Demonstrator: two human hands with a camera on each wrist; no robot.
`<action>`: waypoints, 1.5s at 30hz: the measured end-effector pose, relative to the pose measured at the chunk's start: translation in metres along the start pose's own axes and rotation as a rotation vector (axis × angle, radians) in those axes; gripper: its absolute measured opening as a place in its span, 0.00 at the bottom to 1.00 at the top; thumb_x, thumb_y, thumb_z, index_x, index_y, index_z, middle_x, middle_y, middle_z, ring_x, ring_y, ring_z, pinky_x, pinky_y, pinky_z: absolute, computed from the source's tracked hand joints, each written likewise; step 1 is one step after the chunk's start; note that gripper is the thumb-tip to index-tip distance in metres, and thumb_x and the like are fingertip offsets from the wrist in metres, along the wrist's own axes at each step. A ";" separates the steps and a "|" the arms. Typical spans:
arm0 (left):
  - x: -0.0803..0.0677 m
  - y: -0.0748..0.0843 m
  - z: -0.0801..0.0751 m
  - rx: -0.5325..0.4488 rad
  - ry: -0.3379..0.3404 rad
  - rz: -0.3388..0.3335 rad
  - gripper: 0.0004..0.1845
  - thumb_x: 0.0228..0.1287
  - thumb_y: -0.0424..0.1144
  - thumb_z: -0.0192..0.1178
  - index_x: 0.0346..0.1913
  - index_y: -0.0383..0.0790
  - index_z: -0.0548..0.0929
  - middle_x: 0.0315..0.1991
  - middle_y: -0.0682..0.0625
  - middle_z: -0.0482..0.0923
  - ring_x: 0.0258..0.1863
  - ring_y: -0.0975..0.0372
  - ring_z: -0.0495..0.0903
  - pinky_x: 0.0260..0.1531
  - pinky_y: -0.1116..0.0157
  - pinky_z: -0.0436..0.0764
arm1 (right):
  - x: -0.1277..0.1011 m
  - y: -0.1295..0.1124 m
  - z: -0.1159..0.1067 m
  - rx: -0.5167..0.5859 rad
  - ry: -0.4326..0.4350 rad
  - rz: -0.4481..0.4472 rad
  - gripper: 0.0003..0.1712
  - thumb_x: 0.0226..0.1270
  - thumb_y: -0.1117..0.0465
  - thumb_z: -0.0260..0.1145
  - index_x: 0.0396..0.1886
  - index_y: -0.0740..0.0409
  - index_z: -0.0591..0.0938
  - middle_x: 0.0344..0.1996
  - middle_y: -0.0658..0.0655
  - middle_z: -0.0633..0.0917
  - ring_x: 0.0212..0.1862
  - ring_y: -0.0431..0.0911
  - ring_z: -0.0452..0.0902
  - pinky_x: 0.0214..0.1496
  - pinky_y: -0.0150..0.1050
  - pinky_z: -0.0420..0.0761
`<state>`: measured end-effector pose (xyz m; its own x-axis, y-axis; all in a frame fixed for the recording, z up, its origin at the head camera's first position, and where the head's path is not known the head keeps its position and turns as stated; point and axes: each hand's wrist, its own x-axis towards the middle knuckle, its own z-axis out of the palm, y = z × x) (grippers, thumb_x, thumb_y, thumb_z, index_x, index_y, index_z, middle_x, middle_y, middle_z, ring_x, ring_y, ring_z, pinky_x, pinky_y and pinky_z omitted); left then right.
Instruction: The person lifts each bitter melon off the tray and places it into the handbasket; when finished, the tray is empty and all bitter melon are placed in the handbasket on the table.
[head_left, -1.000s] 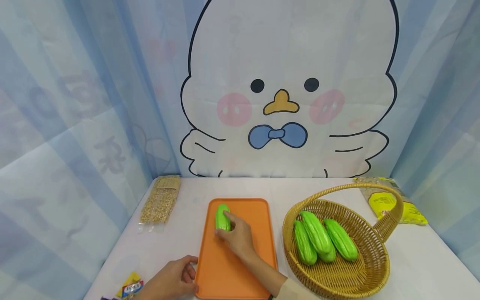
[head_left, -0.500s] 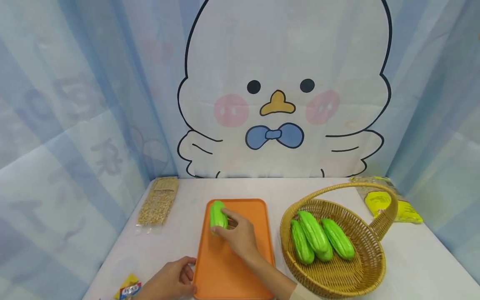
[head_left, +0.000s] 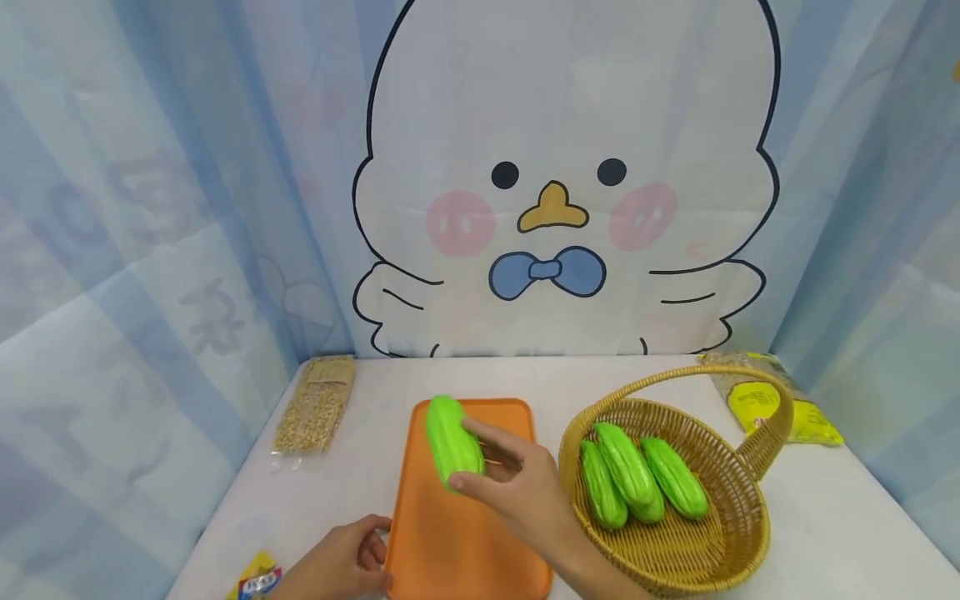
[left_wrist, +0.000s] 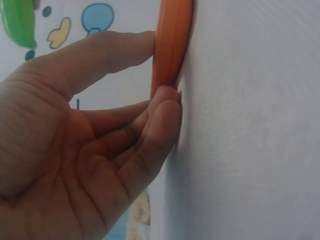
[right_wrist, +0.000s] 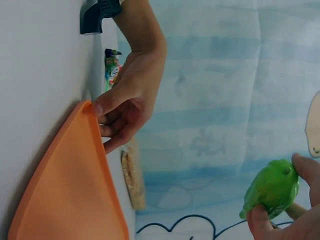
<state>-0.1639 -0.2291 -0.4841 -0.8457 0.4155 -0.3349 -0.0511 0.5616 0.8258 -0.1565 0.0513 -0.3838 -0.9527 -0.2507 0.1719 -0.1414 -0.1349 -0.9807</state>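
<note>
My right hand (head_left: pixel 517 492) pinches a bright green, ridged cucumber (head_left: pixel 453 442) between thumb and fingers. It is raised over the far half of an orange rectangular tray (head_left: pixel 465 550). In the right wrist view the cucumber (right_wrist: pixel 272 190) hangs well clear of the tray (right_wrist: pixel 70 190). My left hand (head_left: pixel 341 554) holds the tray's near left edge. The left wrist view has the thumb against the orange rim (left_wrist: pixel 172 40) and the other fingers curled low by the white table. Several similar cucumbers (head_left: pixel 630 467) lie in a wicker basket (head_left: pixel 720 542) on the right.
The basket's tall handle (head_left: pixel 690 371) arches over its far side. A bag of grain (head_left: pixel 315 404) lies at the back left, and a yellow-labelled bag (head_left: pixel 780 408) at the back right. A small yellow packet (head_left: pixel 258 575) sits near my left wrist. Curtains enclose the table.
My right hand has lifted the cucumber off the tray and drawn it up and to the right, closer to the camera. The left hand has stayed at the tray's edge.
</note>
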 end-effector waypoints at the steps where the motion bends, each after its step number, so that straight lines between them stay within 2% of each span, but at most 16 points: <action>1: 0.001 0.000 0.000 0.003 0.000 0.001 0.33 0.51 0.32 0.72 0.61 0.28 0.72 0.32 0.48 0.75 0.31 0.57 0.76 0.31 0.64 0.76 | -0.005 -0.006 -0.004 0.003 -0.006 -0.004 0.35 0.55 0.63 0.78 0.64 0.51 0.78 0.57 0.63 0.79 0.52 0.53 0.82 0.48 0.45 0.81; 6: 0.002 0.000 0.000 0.006 -0.001 -0.012 0.34 0.51 0.32 0.72 0.62 0.27 0.72 0.33 0.49 0.75 0.31 0.57 0.76 0.31 0.63 0.77 | -0.033 -0.029 -0.024 -0.061 -0.009 -0.060 0.33 0.56 0.67 0.76 0.63 0.52 0.79 0.57 0.61 0.80 0.55 0.53 0.79 0.52 0.44 0.79; 10: 0.001 0.001 0.000 0.004 0.001 -0.006 0.34 0.51 0.32 0.72 0.62 0.27 0.72 0.32 0.49 0.74 0.31 0.57 0.76 0.31 0.63 0.77 | -0.056 -0.040 -0.044 -0.108 -0.009 -0.156 0.33 0.56 0.73 0.73 0.64 0.60 0.78 0.57 0.65 0.79 0.54 0.54 0.79 0.52 0.45 0.79; 15: 0.000 0.001 -0.001 -0.002 -0.001 -0.001 0.34 0.51 0.32 0.72 0.61 0.27 0.72 0.32 0.48 0.74 0.31 0.57 0.76 0.31 0.64 0.77 | -0.082 -0.054 -0.068 -0.175 0.103 -0.115 0.33 0.54 0.76 0.73 0.62 0.64 0.78 0.60 0.60 0.79 0.56 0.50 0.79 0.51 0.43 0.80; 18: 0.000 0.001 -0.001 -0.004 -0.004 0.006 0.34 0.51 0.33 0.72 0.61 0.26 0.72 0.32 0.48 0.74 0.31 0.57 0.76 0.31 0.64 0.77 | -0.095 -0.055 -0.086 -0.205 0.143 -0.138 0.33 0.54 0.79 0.71 0.63 0.67 0.77 0.59 0.58 0.80 0.55 0.49 0.80 0.49 0.42 0.81; 22: 0.000 -0.002 -0.001 -0.004 -0.011 0.053 0.34 0.51 0.32 0.72 0.61 0.25 0.72 0.32 0.48 0.74 0.32 0.57 0.76 0.31 0.66 0.76 | -0.110 -0.052 -0.109 -0.252 0.164 -0.179 0.35 0.54 0.82 0.69 0.64 0.70 0.75 0.60 0.58 0.79 0.55 0.49 0.80 0.46 0.42 0.82; 24: -0.001 -0.003 -0.001 -0.007 -0.015 0.080 0.34 0.52 0.32 0.71 0.61 0.25 0.71 0.33 0.49 0.74 0.31 0.57 0.76 0.31 0.67 0.76 | -0.117 -0.053 -0.118 -0.271 0.183 -0.145 0.35 0.54 0.81 0.69 0.65 0.68 0.75 0.59 0.57 0.79 0.55 0.48 0.80 0.46 0.42 0.82; 27: -0.002 -0.005 -0.002 -0.008 -0.018 0.118 0.34 0.52 0.32 0.70 0.61 0.24 0.71 0.33 0.49 0.74 0.31 0.59 0.77 0.31 0.68 0.76 | -0.125 -0.054 -0.131 -0.279 0.176 -0.149 0.36 0.56 0.82 0.68 0.67 0.69 0.72 0.58 0.59 0.80 0.55 0.49 0.80 0.46 0.43 0.82; 30: -0.002 -0.005 -0.002 -0.009 -0.019 0.131 0.33 0.52 0.32 0.70 0.61 0.24 0.71 0.33 0.49 0.74 0.31 0.59 0.77 0.31 0.68 0.76 | -0.130 -0.054 -0.144 -0.288 0.159 -0.171 0.38 0.55 0.84 0.67 0.68 0.70 0.70 0.58 0.61 0.80 0.55 0.50 0.80 0.46 0.42 0.82; 33: -0.001 -0.005 -0.002 -0.012 -0.019 0.110 0.33 0.52 0.31 0.70 0.61 0.25 0.71 0.33 0.49 0.74 0.31 0.58 0.77 0.31 0.68 0.76 | -0.132 -0.052 -0.156 -0.296 0.162 -0.171 0.39 0.55 0.84 0.66 0.69 0.69 0.69 0.59 0.58 0.80 0.54 0.49 0.81 0.45 0.42 0.82; 37: -0.001 -0.003 -0.002 -0.022 -0.019 0.071 0.33 0.52 0.30 0.70 0.61 0.25 0.71 0.32 0.48 0.74 0.31 0.57 0.76 0.31 0.67 0.76 | -0.129 -0.052 -0.169 -0.375 0.194 -0.180 0.37 0.56 0.83 0.67 0.68 0.70 0.70 0.61 0.53 0.78 0.56 0.43 0.79 0.46 0.39 0.81; 40: -0.001 -0.001 -0.002 -0.022 -0.017 0.064 0.32 0.51 0.30 0.70 0.61 0.24 0.71 0.32 0.48 0.74 0.31 0.56 0.76 0.31 0.66 0.76 | -0.124 -0.053 -0.178 -0.485 0.227 -0.176 0.37 0.57 0.81 0.68 0.68 0.68 0.71 0.63 0.50 0.77 0.59 0.37 0.76 0.49 0.35 0.78; 45: -0.001 0.000 -0.002 -0.024 -0.012 0.039 0.33 0.51 0.31 0.71 0.61 0.26 0.71 0.32 0.48 0.74 0.32 0.56 0.76 0.31 0.65 0.76 | -0.114 -0.047 -0.197 -0.662 0.279 -0.045 0.37 0.62 0.67 0.71 0.71 0.57 0.71 0.62 0.37 0.75 0.57 0.26 0.72 0.50 0.28 0.76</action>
<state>-0.1640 -0.2306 -0.4830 -0.8406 0.4456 -0.3081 -0.0312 0.5280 0.8487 -0.0948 0.2750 -0.3758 -0.9628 0.0080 0.2701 -0.2312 0.4927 -0.8389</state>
